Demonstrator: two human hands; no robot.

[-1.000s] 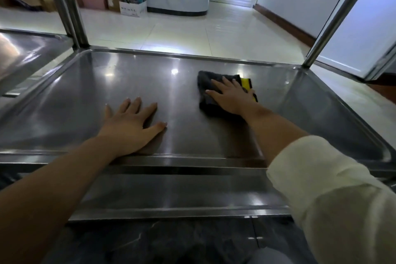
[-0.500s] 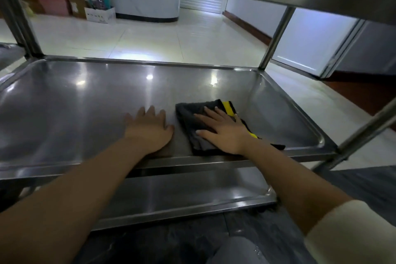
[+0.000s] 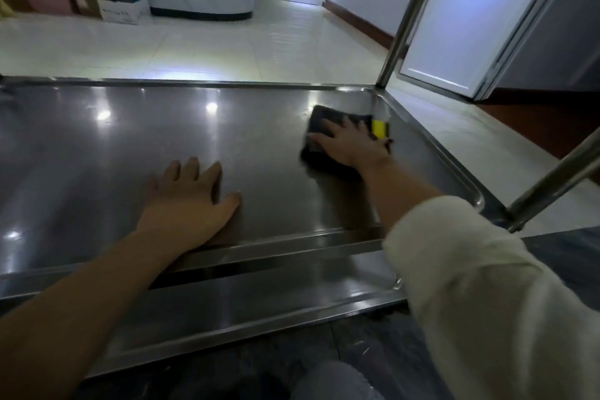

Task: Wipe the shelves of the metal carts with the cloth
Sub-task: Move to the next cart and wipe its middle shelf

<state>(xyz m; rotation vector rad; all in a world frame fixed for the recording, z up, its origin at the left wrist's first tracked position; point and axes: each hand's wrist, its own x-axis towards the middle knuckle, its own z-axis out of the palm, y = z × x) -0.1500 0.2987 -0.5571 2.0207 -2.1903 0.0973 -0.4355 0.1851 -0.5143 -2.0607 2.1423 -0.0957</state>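
Since half a second ago, right hand [image 3: 352,144], flat-fingered, has pushed the cloth [image 3: 324,117] from the shelf's [image 3: 259,140] near edge toward its far right corner; left hand [image 3: 191,201] rests flat. Mid-wipe; next, probably sweep leftward.

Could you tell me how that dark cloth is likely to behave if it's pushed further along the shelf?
The cloth looks soft and folded, so it would probably bunch rather than stay stiff. The shelf is glossy, so it should slide easily under the flat right hand. It seems light.

Single head view, close above the cart shelf [image 3: 162,140], looking forward and down toward its far right corner.
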